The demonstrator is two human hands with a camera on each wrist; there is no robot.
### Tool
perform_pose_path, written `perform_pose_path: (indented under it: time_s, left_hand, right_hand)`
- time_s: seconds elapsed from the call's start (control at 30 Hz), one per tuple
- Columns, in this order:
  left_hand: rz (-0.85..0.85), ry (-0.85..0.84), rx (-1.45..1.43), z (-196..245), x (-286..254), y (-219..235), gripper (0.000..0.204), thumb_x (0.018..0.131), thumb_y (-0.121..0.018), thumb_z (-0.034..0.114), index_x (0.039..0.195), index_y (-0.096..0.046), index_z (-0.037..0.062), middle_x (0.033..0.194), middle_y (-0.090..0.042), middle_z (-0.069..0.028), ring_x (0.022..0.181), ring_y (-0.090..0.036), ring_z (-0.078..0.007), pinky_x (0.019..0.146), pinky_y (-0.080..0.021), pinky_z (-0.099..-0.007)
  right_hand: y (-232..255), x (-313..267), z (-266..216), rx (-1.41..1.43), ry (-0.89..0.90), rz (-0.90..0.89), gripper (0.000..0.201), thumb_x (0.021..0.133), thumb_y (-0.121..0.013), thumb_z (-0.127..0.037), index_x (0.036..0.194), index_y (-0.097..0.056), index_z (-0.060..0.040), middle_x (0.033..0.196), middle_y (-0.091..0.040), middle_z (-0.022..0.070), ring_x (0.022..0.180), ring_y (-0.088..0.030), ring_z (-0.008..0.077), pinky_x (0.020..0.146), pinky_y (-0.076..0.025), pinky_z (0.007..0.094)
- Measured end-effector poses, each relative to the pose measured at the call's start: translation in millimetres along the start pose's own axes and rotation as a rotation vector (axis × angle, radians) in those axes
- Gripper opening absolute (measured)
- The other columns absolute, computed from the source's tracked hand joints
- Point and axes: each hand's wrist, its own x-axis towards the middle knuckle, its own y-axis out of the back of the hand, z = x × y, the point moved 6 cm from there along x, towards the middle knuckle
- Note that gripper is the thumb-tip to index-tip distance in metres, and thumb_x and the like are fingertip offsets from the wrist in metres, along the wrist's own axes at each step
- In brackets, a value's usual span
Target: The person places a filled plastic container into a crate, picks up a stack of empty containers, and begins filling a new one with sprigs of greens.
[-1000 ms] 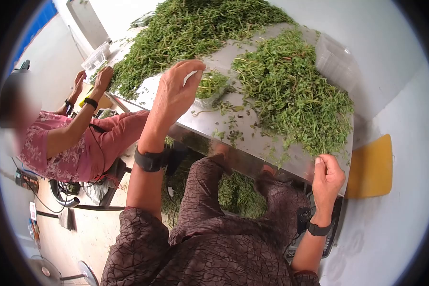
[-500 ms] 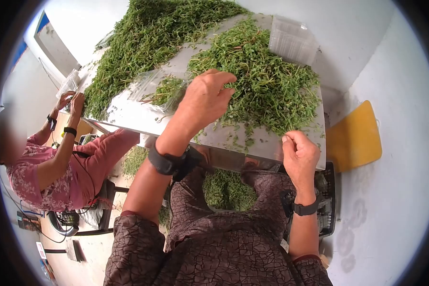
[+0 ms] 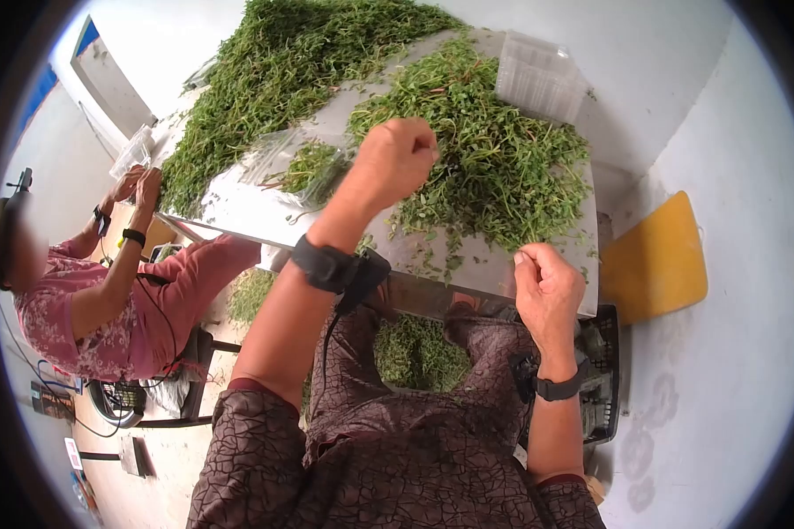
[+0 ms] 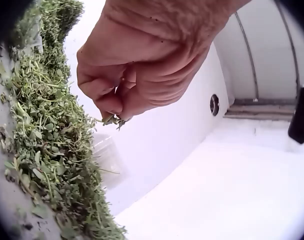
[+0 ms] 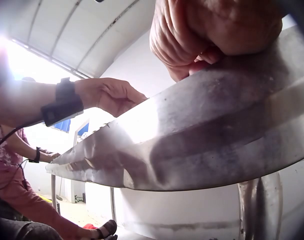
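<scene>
The left hand (image 4: 142, 65) pinches a small herb sprig (image 4: 113, 120) above the herb pile (image 3: 494, 167). The right hand (image 3: 547, 291), its grip curled closed with nothing seen inside, rests on the steel desk (image 5: 202, 145) edge.

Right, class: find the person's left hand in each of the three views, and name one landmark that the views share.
Head: left hand upper centre, raised over the herb pile.
Left wrist: left hand at the top, pinching a sprig.
Right wrist: left hand centre left, beyond the table edge.
Shared landmark: the steel table.
</scene>
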Motion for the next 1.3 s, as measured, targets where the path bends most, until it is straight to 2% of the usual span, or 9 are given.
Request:
perform_pose_path:
  time_s: [0.07,0.17,0.37,0.57,0.67,0.83,1.07,1.17,1.3]
  left_hand:
    - [0.042,0.07,-0.304,5,-8,21,0.01,0.083,-0.06,0.01,0.085,-0.06,-0.0006,0.067,-0.053,0.0004,0.061,-0.047,-0.0075,0.052,-0.038,-0.0244]
    - [-0.007,0.194,-0.428,-13,-20,23,0.011,0.082,-0.059,0.009,0.085,-0.059,-0.0021,0.068,-0.054,-0.0005,0.061,-0.048,-0.0074,0.051,-0.037,-0.0238]
    - [0.072,0.108,-0.307,-18,-28,17,0.016,0.08,-0.056,0.003,0.096,-0.06,-0.0008,0.074,-0.057,-0.0042,0.062,-0.051,-0.0079,0.054,-0.042,-0.0252]
    - [0.047,-0.135,-0.01,0,-21,-1,0.027,0.079,-0.054,0.0,0.104,-0.064,0.004,0.079,-0.062,-0.0111,0.063,-0.059,-0.0209,0.058,-0.048,-0.0332]
    - [0.075,-0.148,-0.159,22,-18,1,0.016,0.076,-0.058,0.003,0.088,-0.068,0.0011,0.081,-0.062,-0.0164,0.073,-0.061,-0.0306,0.067,-0.049,-0.0383]
    - [0.224,-0.274,0.005,30,-2,-16,0.016,0.076,-0.061,0.005,0.09,-0.067,0.0004,0.084,-0.062,-0.0165,0.078,-0.061,-0.0324,0.07,-0.049,-0.0391]
    - [0.067,-0.354,0.249,45,9,-61,0.013,0.072,-0.06,0.002,0.084,-0.065,0.0043,0.085,-0.056,-0.0144,0.081,-0.059,-0.0326,0.072,-0.048,-0.0404]
    - [0.151,-0.271,0.039,46,7,-43,0.015,0.072,-0.06,0.001,0.086,-0.066,0.004,0.087,-0.058,-0.0146,0.079,-0.058,-0.033,0.072,-0.048,-0.0408]
    - [0.277,-0.183,-0.341,39,-12,12,0.01,0.082,-0.062,0.008,0.089,-0.064,0.0024,0.077,-0.058,-0.0045,0.068,-0.054,-0.0142,0.062,-0.046,-0.0286]
  right_hand:
    - [-2,0,1,0.012,-0.003,-0.009,0.002,0.076,-0.063,-0.003,0.075,-0.061,-0.0024,0.059,-0.057,0.0098,0.047,-0.053,0.0203,0.047,-0.04,0.0285]
    - [-1,0,0,0.008,0.02,0.01,0.002,0.076,-0.063,-0.003,0.075,-0.061,-0.0024,0.059,-0.057,0.0095,0.046,-0.052,0.0187,0.046,-0.04,0.0279]
    - [-2,0,1,0.009,-0.003,0.008,0.002,0.077,-0.063,-0.003,0.076,-0.062,-0.002,0.057,-0.057,0.009,0.045,-0.051,0.0156,0.045,-0.039,0.0265]
    - [-3,-1,-1,-0.016,0.011,0.028,0.001,0.077,-0.063,-0.003,0.077,-0.063,-0.0022,0.057,-0.057,0.0088,0.046,-0.053,0.0164,0.047,-0.04,0.027]
    - [-3,-2,4,-0.016,-0.06,0.0,0.001,0.077,-0.063,-0.004,0.077,-0.063,-0.0026,0.058,-0.058,0.0095,0.048,-0.055,0.018,0.048,-0.041,0.0277]
    - [-2,0,1,-0.025,-0.032,0.021,0.002,0.077,-0.064,-0.005,0.076,-0.063,-0.0026,0.06,-0.059,0.011,0.049,-0.056,0.0206,0.049,-0.042,0.0278]
    - [-4,-1,3,-0.014,-0.066,0.009,0.003,0.078,-0.064,-0.005,0.077,-0.064,-0.0021,0.06,-0.06,0.0105,0.05,-0.056,0.0185,0.05,-0.043,0.0285]
    - [-3,0,4,-0.008,-0.077,0.009,0.004,0.078,-0.064,-0.006,0.077,-0.064,-0.0017,0.059,-0.06,0.0102,0.05,-0.056,0.0175,0.05,-0.043,0.0287]
    - [-2,-1,3,-0.022,-0.064,0.0,0.006,0.079,-0.063,-0.007,0.078,-0.064,-0.0019,0.059,-0.059,0.01,0.05,-0.056,0.0173,0.05,-0.042,0.0284]
